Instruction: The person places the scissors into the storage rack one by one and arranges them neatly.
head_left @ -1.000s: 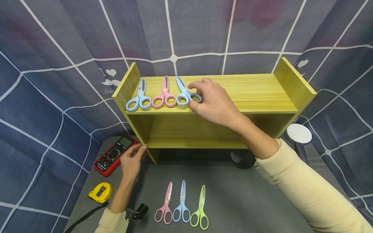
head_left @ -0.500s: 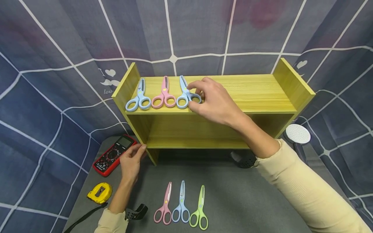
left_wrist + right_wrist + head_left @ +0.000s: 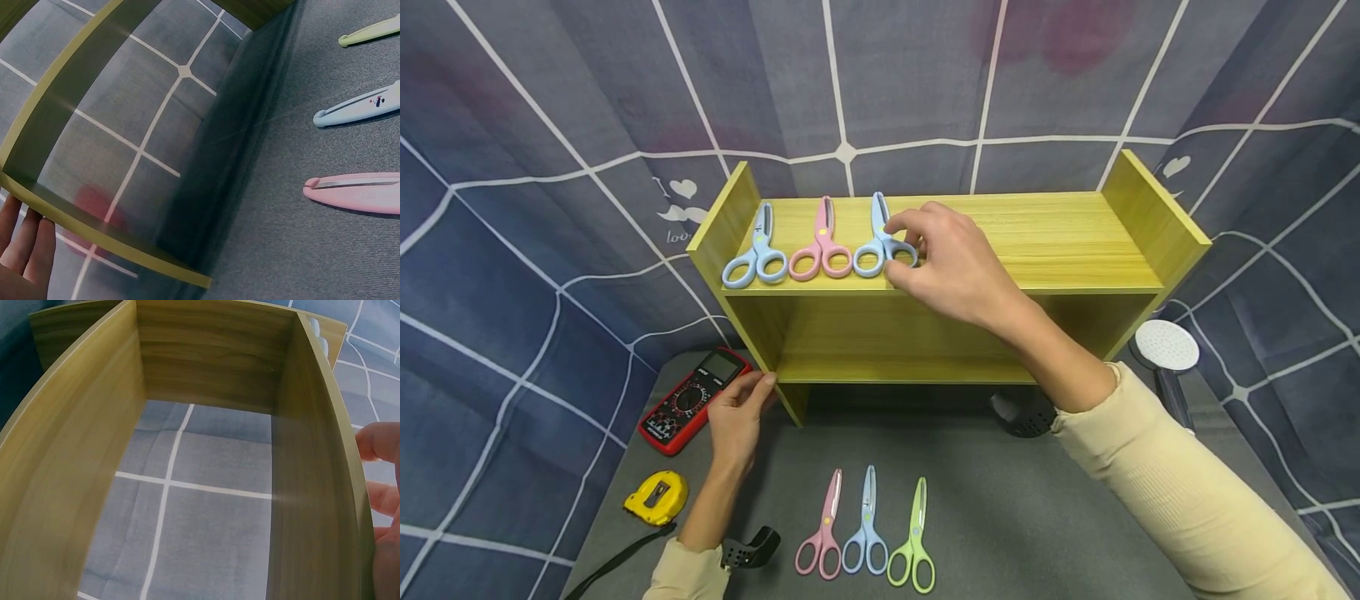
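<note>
As left hand gripped shelf by left side, I watched over feed: right hand pinched blue scissors at right loop, atop shelf. Long axis ran front to back, blades toward curtain; left hand well apart, right nearer.

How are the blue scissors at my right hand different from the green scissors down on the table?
The blue scissors are pale blue, while the green scissors are lime green. The blue scissors lie on the wooden shelf's top board; the green scissors lie on the grey table. Your right hand holds the blue scissors; neither hand touches the green scissors. Both have two handle loops.
</note>
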The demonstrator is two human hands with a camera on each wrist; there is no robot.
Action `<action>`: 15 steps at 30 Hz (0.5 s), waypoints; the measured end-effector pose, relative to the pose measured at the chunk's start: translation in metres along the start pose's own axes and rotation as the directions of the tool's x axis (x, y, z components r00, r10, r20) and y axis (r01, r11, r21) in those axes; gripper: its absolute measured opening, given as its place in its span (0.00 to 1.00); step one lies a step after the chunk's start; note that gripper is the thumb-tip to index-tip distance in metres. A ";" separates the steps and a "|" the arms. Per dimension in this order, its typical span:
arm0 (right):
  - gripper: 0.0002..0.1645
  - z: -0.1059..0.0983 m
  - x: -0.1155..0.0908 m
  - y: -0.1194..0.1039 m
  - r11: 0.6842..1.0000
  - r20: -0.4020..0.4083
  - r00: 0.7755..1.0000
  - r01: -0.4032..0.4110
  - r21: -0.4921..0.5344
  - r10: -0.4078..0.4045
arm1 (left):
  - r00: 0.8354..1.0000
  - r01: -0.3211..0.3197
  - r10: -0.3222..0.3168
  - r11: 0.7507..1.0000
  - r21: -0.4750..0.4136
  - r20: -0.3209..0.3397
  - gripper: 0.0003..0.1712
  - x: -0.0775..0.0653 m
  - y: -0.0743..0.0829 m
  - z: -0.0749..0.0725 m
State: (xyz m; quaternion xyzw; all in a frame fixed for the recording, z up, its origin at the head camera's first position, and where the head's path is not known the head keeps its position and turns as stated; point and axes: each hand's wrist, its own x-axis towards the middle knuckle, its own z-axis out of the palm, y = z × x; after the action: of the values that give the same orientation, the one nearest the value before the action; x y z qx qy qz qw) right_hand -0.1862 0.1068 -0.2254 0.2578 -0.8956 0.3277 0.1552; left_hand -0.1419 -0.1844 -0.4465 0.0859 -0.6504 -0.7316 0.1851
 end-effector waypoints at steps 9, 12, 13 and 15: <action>0.24 0.000 -0.001 -0.001 1.000 -0.019 1.000 -0.001 0.019 0.001 | 1.000 0.002 -0.002 1.000 -0.001 0.011 0.09 0.000 0.000 0.000; 0.23 0.001 -0.002 -0.001 1.000 -0.031 1.000 0.004 0.022 -0.003 | 1.000 0.003 -0.003 1.000 -0.006 0.012 0.08 0.000 0.000 -0.001; 0.23 0.001 -0.002 -0.001 1.000 -0.033 0.999 0.007 0.024 -0.007 | 1.000 0.004 -0.004 1.000 -0.007 0.011 0.08 0.000 0.000 -0.001; 0.23 0.001 -0.003 -0.001 1.000 -0.033 0.999 0.013 0.027 -0.012 | 1.000 0.002 -0.002 1.000 -0.001 0.007 0.08 0.000 -0.001 -0.001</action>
State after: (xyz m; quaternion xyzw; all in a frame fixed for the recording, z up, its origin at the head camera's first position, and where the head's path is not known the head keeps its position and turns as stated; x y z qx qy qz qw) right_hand -0.1835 0.1070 -0.2268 0.2600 -0.8867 0.3432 0.1683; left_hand -0.1422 -0.1852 -0.4474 0.0837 -0.6506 -0.7326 0.1820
